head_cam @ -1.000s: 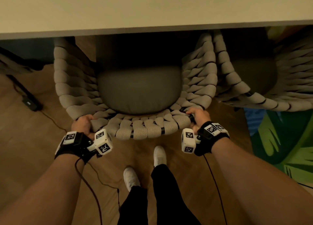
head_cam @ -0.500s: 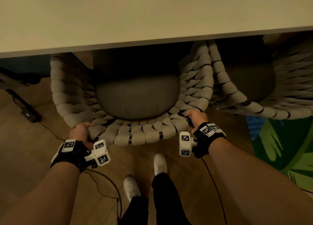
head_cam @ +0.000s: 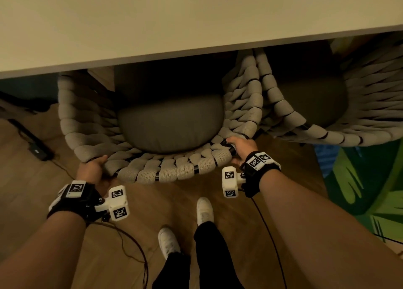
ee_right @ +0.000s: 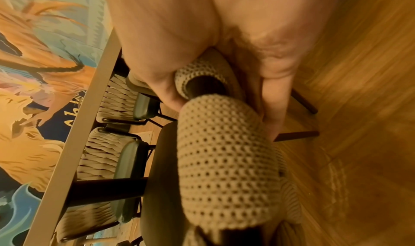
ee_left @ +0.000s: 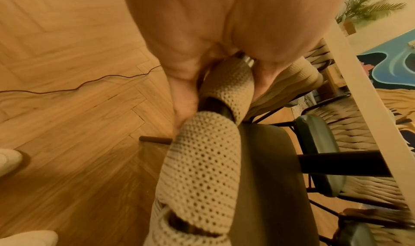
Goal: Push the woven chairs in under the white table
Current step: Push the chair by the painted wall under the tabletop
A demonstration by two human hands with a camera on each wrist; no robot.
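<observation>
The white table (head_cam: 152, 16) fills the top of the head view. Under its near edge stands a beige woven chair (head_cam: 174, 173) with a grey seat cushion (head_cam: 170, 123), the front of which is hidden beneath the tabletop. My left hand (head_cam: 91, 169) grips the chair's back rim (ee_left: 226, 83) at its left end, thumb on top. My right hand (head_cam: 242, 147) grips the same rim (ee_right: 224, 143) at its right end. A second woven chair (head_cam: 316, 134) stands right beside it, partly under the table.
A black adapter (head_cam: 37, 149) and thin cables lie on the wooden floor at left. A green and blue painted surface (head_cam: 370, 179) rises at right. My white shoes (head_cam: 205, 210) stand behind the chair. A dark table leg (ee_left: 336, 162) and further woven chairs (ee_left: 319, 152) show under the table.
The chair has slid further under the table, so the tabletop covers more of the cushion. Both hands have stayed on the back rim and my body has stepped forward.
</observation>
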